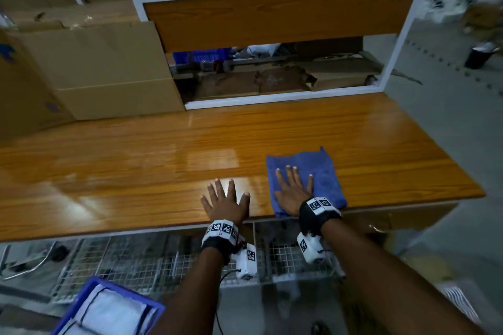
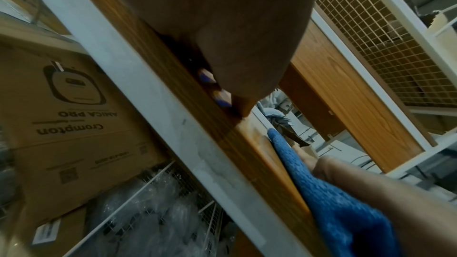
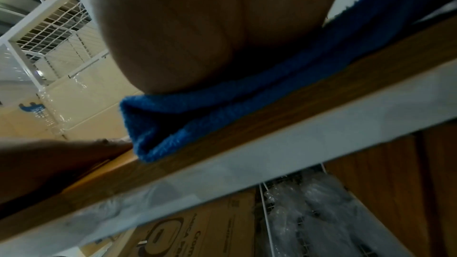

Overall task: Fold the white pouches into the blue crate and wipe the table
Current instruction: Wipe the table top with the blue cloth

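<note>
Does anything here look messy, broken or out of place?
Mostly tidy. The blue cloth lies flat under the right hand, its near edge hanging slightly over the table's front edge. The left hand rests flat on bare wood. Behind the table, torn cardboard lies ragged on the low shelf.

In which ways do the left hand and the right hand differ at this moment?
The left hand lies on the bare table; the right hand lies on the blue cloth. The left hand is nearer the table's front edge; the right reaches slightly farther in. Both are flat, palms down, fingers spread.
</note>
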Tool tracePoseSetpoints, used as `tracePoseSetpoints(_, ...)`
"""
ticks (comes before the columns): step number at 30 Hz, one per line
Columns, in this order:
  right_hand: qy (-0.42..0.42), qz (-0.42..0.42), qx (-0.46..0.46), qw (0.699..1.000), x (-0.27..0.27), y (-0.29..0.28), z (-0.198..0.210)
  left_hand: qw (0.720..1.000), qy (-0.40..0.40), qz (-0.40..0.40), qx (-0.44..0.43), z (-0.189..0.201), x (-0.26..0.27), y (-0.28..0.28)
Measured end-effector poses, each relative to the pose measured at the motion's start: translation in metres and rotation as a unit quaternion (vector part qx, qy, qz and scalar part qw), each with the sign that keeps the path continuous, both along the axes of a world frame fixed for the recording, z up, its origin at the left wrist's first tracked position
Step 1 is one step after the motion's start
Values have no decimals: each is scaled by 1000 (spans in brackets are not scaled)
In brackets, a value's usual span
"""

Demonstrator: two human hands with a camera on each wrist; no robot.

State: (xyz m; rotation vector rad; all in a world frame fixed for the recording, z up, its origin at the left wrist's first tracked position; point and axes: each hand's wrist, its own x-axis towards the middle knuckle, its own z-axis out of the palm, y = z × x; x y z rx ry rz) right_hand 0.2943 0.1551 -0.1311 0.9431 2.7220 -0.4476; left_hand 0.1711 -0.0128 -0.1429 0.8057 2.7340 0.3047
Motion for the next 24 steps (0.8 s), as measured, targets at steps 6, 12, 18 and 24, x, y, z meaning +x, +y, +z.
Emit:
tracePoseSetpoints(6,25,-19,44,999,18,-7,-3,999,9,-30,-8,-3,1,0)
tracePoseSetpoints(12,45,14,58,997,37,8,-5,995,36,-96,-15,-6,17,4)
tracePoseSetpoints(18,64,-20,43,997,80,59,-8,993,65,-92,-22,-10,43,30)
tracePoseSetpoints(24,50,-116,81,989,156,140,-12,991,73,-112,-30,-9,83,73)
